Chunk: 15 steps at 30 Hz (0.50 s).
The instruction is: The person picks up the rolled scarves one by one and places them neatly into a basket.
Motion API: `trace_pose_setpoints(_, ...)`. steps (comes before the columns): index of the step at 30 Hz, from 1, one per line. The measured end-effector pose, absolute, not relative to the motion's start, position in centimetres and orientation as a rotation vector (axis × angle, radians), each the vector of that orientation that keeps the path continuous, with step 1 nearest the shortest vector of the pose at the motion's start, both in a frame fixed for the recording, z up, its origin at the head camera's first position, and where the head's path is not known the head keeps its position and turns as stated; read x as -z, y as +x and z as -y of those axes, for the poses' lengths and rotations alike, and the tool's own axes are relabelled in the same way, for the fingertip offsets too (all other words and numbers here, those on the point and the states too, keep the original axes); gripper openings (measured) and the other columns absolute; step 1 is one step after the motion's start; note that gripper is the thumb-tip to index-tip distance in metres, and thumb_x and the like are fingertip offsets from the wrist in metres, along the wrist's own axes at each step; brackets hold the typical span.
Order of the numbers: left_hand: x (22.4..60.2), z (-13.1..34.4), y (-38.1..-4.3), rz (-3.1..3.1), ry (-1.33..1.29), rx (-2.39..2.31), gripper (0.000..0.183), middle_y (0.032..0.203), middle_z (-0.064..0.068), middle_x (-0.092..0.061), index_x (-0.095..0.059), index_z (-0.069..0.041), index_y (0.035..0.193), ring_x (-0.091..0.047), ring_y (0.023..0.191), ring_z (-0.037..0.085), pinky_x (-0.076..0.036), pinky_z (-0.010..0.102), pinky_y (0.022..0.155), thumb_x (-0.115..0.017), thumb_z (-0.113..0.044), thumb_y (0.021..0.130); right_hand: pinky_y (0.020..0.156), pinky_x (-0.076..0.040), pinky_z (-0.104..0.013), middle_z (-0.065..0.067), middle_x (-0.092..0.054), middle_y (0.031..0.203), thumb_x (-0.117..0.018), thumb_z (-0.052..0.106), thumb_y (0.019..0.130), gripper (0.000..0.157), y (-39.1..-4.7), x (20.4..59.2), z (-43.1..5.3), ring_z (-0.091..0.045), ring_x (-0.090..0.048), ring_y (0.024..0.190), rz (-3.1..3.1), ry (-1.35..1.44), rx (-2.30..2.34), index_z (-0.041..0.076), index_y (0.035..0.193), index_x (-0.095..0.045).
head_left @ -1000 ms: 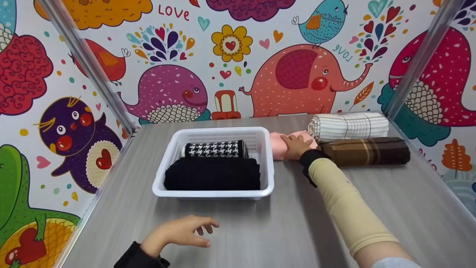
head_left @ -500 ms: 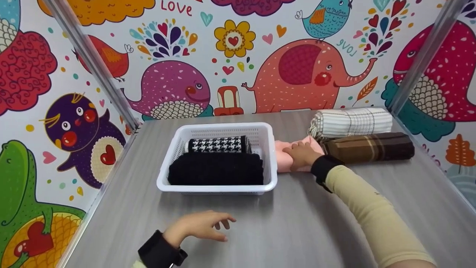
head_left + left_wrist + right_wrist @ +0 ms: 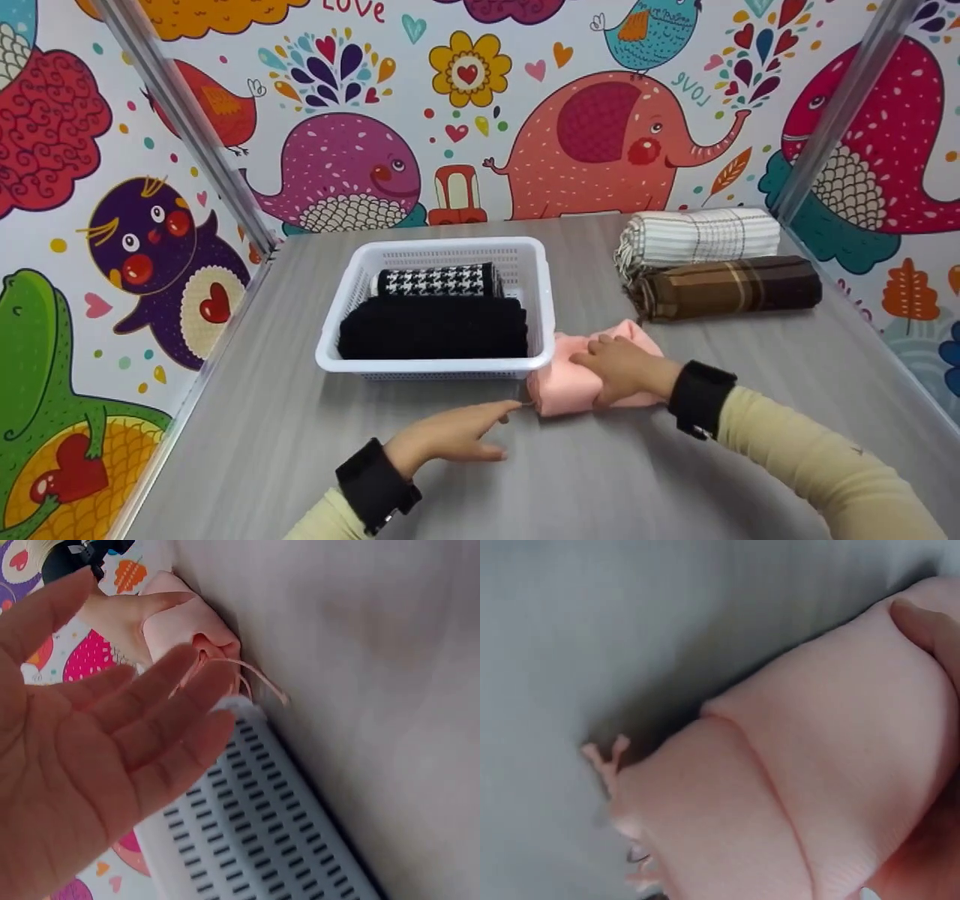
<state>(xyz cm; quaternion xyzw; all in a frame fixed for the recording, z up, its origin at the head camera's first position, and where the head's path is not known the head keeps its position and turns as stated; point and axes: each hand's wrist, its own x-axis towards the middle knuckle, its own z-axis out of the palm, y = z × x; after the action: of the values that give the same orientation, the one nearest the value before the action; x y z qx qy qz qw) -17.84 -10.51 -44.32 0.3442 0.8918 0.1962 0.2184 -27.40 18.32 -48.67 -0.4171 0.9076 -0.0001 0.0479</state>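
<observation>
My right hand (image 3: 624, 367) grips a rolled pink scarf (image 3: 559, 386) from above, just right of the white basket. In the right wrist view, thumb and fingers lie on opposite sides of the pink scarf (image 3: 817, 742), and short twisted tassels stick out at its end. My left hand (image 3: 456, 435) is held in front of the basket with its fingers extended, their tips close to the scarf's left end. The left wrist view shows that palm and the spread fingers of the left hand (image 3: 82, 750), holding nothing, beside the basket's slotted wall.
The white plastic basket (image 3: 435, 367) holds a black-and-white houndstooth roll (image 3: 439, 282) and a black cloth roll (image 3: 433, 330). At the back right lie a white striped roll (image 3: 705, 236) and a brown plaid roll (image 3: 735, 289), both fringed. Patterned walls border the grey table (image 3: 300, 450).
My right hand has drawn the pink scarf toward me, away from the brown and white rolls. The left hand has moved right and slightly up, coming close to the scarf.
</observation>
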Motion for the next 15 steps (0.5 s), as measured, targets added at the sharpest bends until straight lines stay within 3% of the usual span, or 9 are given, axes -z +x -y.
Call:
trace_pose_setpoints(3, 44.8, 9.6, -18.0, -2.533, 0.955, -0.566, 0.07, 0.13, 0.011, -0.05, -0.03, -0.006, 0.141, -0.048, 0.119, 0.021, -0.039, 0.033, 0.099, -0.063, -0.027, 0.084, 0.073, -0.042, -0.039, -0.007, -0.054, 0.092, -0.076, 0.042, 0.056, 0.073, -25.4, 48.9, -17.6, -0.022, -0.049, 0.084, -2.768, -1.317, 0.019, 0.013, 0.119, -0.056)
trace_pose_setpoints(10, 46.7, 7.9, -17.5, -2.649, 1.041, -0.663, 0.086, 0.137, 0.015, -0.042, -0.021, -0.004, 0.145, -0.043, 0.123, 0.026, -0.035, 0.039, 0.101, -0.069, -0.028, 0.077, 0.07, -0.043, -0.034, -0.004, -0.056, 0.092, -0.073, 0.051, 0.058, 0.068, -21.6, 49.7, -14.7, -0.018, -0.05, 0.082, -2.754, -1.448, 0.047, 0.017, 0.115, -0.057)
trace_pose_setpoints(15, 48.2, 6.7, -17.1, -2.659, 1.011, -0.513, 0.088, 0.146, 0.012, -0.032, -0.026, -0.002, 0.142, -0.032, 0.131, 0.031, -0.029, 0.049, 0.104, -0.072, -0.033, 0.073, 0.068, -0.041, -0.033, -0.003, -0.056, 0.095, -0.067, 0.058, 0.065, 0.072, -19.8, 49.8, -13.6, -0.017, -0.05, 0.085, -2.766, -1.51, 0.04, 0.015, 0.12, -0.052)
